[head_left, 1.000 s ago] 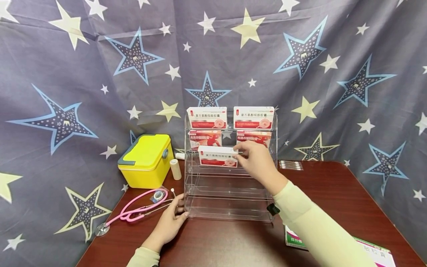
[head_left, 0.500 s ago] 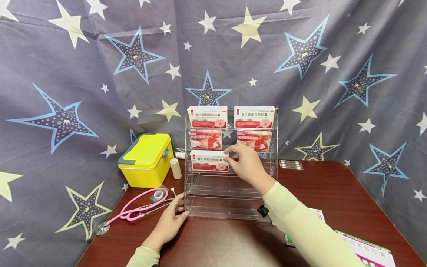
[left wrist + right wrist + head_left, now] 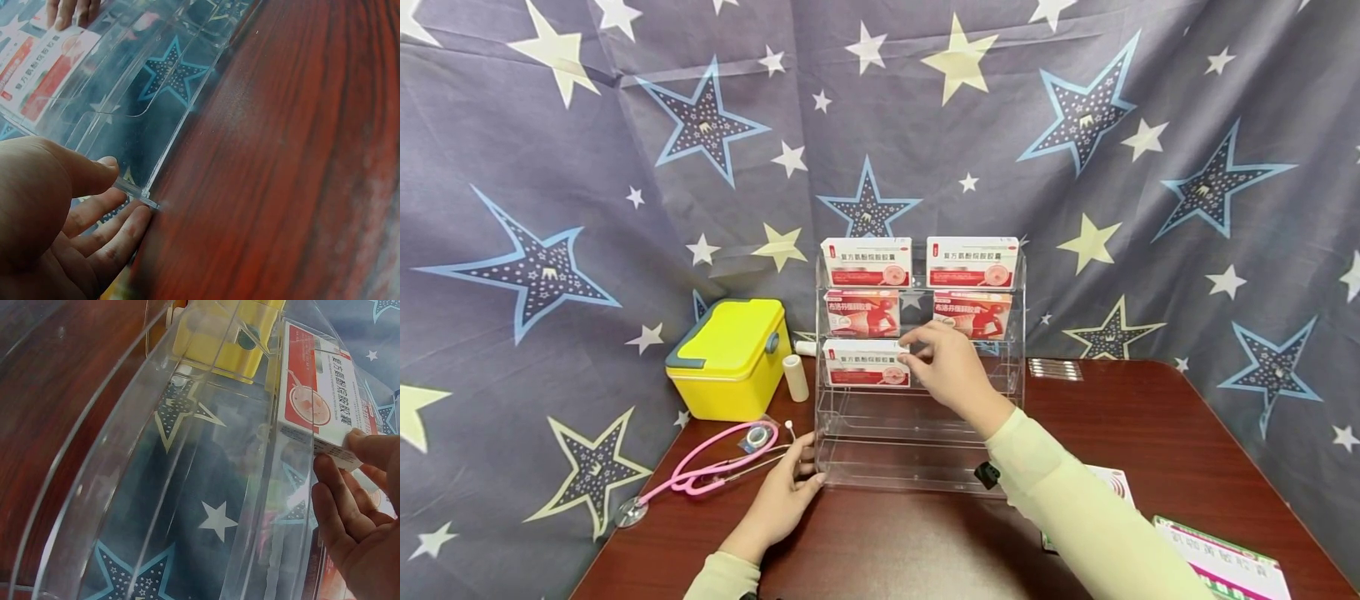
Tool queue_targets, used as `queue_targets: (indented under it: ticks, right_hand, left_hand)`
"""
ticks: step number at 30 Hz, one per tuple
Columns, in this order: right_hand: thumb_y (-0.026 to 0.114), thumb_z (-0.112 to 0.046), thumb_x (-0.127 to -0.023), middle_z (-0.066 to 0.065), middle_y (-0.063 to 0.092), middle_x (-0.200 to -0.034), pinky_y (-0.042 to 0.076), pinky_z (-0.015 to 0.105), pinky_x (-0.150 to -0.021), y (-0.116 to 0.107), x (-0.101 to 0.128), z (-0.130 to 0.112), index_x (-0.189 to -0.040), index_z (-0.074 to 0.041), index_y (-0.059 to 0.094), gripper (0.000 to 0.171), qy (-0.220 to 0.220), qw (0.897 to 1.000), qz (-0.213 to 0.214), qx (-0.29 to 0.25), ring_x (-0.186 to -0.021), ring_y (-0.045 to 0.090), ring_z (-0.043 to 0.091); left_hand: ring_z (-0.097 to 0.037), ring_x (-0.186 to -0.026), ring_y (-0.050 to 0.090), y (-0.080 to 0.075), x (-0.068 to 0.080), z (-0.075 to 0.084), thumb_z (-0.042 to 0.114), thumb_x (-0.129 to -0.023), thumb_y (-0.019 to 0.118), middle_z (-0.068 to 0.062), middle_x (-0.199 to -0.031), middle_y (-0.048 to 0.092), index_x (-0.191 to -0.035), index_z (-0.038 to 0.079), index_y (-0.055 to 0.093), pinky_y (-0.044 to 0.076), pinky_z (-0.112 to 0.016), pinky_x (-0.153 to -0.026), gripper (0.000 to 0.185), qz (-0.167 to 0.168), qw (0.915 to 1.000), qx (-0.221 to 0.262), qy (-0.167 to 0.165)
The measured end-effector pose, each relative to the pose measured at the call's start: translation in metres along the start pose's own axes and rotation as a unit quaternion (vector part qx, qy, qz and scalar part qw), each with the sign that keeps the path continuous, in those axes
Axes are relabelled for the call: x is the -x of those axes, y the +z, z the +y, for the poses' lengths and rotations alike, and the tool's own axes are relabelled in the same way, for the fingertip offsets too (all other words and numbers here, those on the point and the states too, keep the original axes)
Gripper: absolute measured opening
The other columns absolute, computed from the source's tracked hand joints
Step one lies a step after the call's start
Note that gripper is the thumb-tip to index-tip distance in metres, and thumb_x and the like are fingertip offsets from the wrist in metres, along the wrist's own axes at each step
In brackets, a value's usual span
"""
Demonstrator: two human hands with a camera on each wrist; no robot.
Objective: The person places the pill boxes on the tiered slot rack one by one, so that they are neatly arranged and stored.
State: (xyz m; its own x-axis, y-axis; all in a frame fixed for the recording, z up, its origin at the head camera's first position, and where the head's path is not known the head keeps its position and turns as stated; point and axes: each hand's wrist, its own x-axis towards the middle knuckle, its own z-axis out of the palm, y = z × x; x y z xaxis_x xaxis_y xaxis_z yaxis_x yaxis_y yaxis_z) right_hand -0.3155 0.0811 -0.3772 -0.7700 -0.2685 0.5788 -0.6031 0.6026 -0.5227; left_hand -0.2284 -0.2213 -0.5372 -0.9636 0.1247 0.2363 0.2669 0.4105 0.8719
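In the head view my right hand [image 3: 951, 367] pinches the right end of a white-and-red medicine box [image 3: 865, 364]. The box stands upright at the left of the third tier of a clear acrylic display rack [image 3: 917, 477]. From the right wrist side, the thumb is on the face of the box [image 3: 328, 394] and fingers are under its end. My left hand [image 3: 778, 500] touches the rack's lower left corner, its fingers [image 3: 106, 240] fairly straight along the outside. Above are two white medicine boxes [image 3: 973, 263] on the top tier and two red ones [image 3: 862, 313] on the second.
Left of the rack stand a yellow case [image 3: 726, 358] and a pale roll [image 3: 795, 377], with a pink stethoscope [image 3: 707, 475] in front. More medicine boxes [image 3: 1221, 554] lie at the table's right front, partly behind the right sleeve. A flat silvery pack [image 3: 1054, 370] lies behind right.
My right hand has brought the white-and-red box leftward and a little down, to the left end of the third tier. My left hand has stayed at the rack's corner.
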Motion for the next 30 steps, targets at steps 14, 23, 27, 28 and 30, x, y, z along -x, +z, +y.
queue_targets:
  ticks: [14,23,27,28,30]
  right_hand:
    - [0.082,-0.02,-0.094,0.002,0.069,-0.105,0.059,0.027,-0.07,0.002,0.001,0.0,-0.109,-0.02,0.077,0.016,0.004,1.0,-0.008,0.006,-0.081,0.072,0.007]
    - [0.083,-0.02,-0.093,0.002,0.067,-0.111,0.06,0.03,-0.073,-0.01,0.008,0.0,-0.118,-0.016,0.075,0.026,-0.001,1.0,-0.01,0.014,-0.086,0.072,0.008]
    - [0.086,-0.014,-0.09,0.004,0.067,-0.109,0.061,0.032,-0.076,-0.037,0.021,0.002,-0.116,-0.01,0.075,0.029,-0.028,0.999,0.016,0.007,-0.087,0.074,0.013]
    - [0.087,-0.012,-0.088,0.004,0.067,-0.107,0.061,0.032,-0.076,-0.045,0.025,0.004,-0.114,-0.008,0.075,0.028,-0.037,0.999,0.028,-0.003,-0.086,0.074,0.014]
    - [0.088,-0.009,-0.085,0.002,0.068,-0.103,0.06,0.03,-0.074,-0.065,0.037,0.009,-0.11,-0.008,0.076,0.027,-0.051,0.997,0.053,-0.011,-0.083,0.074,0.014]
  left_hand:
    - [-0.025,-0.11,0.067,0.0,0.0,0.001,-0.005,-0.096,0.071,-0.012,-0.129,0.063,-0.152,0.022,0.049,0.058,-0.033,-0.089,0.065,0.0,0.9999,-0.011,-0.01]
    - [-0.025,-0.109,0.068,0.001,0.0,-0.001,-0.006,-0.096,0.071,-0.013,-0.128,0.063,-0.151,0.022,0.05,0.058,-0.033,-0.089,0.065,0.0,0.9999,-0.001,-0.012]
    - [-0.025,-0.109,0.067,0.001,0.0,-0.001,-0.006,-0.096,0.071,-0.014,-0.128,0.064,-0.151,0.021,0.049,0.058,-0.033,-0.089,0.065,0.002,1.0,-0.001,-0.007]
    - [-0.025,-0.11,0.067,0.0,0.0,-0.001,-0.006,-0.096,0.071,-0.015,-0.128,0.063,-0.152,0.021,0.049,0.058,-0.033,-0.089,0.065,0.001,1.0,-0.002,-0.007]
    - [-0.026,-0.11,0.067,0.0,0.0,0.0,-0.005,-0.096,0.071,-0.016,-0.129,0.063,-0.152,0.02,0.049,0.058,-0.033,-0.089,0.065,-0.001,1.0,0.0,-0.006]
